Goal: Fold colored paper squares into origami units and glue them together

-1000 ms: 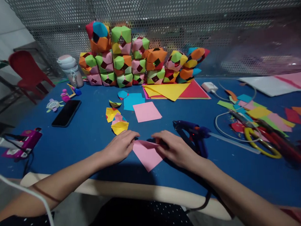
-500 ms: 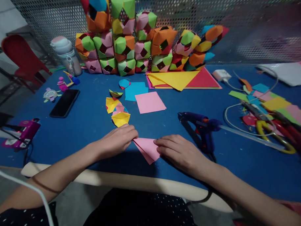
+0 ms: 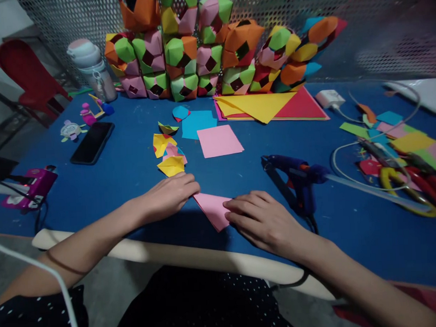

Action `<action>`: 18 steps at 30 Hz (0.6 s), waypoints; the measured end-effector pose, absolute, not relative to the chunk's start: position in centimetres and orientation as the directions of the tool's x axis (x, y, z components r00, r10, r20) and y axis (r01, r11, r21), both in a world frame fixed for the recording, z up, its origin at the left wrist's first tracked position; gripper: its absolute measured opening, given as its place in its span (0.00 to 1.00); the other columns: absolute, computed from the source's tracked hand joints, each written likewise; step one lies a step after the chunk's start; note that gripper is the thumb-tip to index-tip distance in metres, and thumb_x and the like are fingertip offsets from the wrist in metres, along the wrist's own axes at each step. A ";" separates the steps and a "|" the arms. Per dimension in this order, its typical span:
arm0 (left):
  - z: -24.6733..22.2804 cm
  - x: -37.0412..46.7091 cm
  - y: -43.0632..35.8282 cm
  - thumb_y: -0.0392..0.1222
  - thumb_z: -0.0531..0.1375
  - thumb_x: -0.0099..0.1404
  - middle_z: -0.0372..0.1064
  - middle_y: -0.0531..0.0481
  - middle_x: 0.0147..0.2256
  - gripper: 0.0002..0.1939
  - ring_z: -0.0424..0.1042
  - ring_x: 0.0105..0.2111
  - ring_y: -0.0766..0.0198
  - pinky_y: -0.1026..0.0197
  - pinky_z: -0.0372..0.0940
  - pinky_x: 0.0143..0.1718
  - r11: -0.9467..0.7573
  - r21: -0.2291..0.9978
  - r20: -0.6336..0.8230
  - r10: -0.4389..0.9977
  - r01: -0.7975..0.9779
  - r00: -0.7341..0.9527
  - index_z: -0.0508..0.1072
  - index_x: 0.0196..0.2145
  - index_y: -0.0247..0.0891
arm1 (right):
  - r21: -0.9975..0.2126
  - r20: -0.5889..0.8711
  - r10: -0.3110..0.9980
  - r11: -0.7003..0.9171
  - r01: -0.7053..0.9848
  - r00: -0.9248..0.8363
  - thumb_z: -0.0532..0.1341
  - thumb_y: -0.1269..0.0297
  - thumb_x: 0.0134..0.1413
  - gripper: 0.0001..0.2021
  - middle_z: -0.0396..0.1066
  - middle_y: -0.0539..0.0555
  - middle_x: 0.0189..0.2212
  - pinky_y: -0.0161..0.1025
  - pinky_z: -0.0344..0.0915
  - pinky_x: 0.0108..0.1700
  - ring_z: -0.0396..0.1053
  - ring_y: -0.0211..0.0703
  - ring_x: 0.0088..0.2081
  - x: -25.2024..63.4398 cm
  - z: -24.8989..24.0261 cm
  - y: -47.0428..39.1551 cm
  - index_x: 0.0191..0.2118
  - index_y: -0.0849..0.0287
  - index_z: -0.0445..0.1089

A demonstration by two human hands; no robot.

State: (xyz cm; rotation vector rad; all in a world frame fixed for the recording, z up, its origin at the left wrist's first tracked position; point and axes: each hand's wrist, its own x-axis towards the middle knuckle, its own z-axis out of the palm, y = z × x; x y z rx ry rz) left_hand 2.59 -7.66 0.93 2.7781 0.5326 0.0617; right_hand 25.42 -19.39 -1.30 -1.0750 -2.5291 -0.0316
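A folded pink paper (image 3: pixel 213 209) lies at the near side of the blue table, one corner pointing toward me. My left hand (image 3: pixel 174 194) pinches its upper left corner, fingers closed together. On the right edge rest the fingertips of my right hand (image 3: pixel 265 220), which press the paper against the table; its thumb is hidden. Just beyond my left hand are small folded yellow pieces (image 3: pixel 171 165). A flat pink square (image 3: pixel 220 141) lies farther back, partly over blue sheets (image 3: pixel 198 123).
A glue gun (image 3: pixel 300 177) lies right of my right hand, its cord running toward me. Scissors (image 3: pixel 394 186) and paper scraps are farther right. Paper models (image 3: pixel 182 55) stand along the back. A phone (image 3: pixel 93 143) and a bottle (image 3: pixel 94 75) are at left.
The two layers of the folded pink paper now line up more closely, with less of a gap between them. The view has shifted slightly; both hands remain on the paper.
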 end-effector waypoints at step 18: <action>1.3 2.8 -7.9 0.33 0.45 0.66 0.61 0.49 0.33 0.11 0.61 0.34 0.64 0.63 0.58 0.35 -0.899 0.240 -0.038 0.368 0.366 0.929 0.66 0.36 0.37 | -0.129 0.314 0.707 0.693 0.710 -0.633 0.52 0.70 0.57 0.11 0.71 0.59 0.43 0.46 0.56 0.43 0.64 0.47 0.44 25.3 -1.1 -19.7 0.42 0.62 0.69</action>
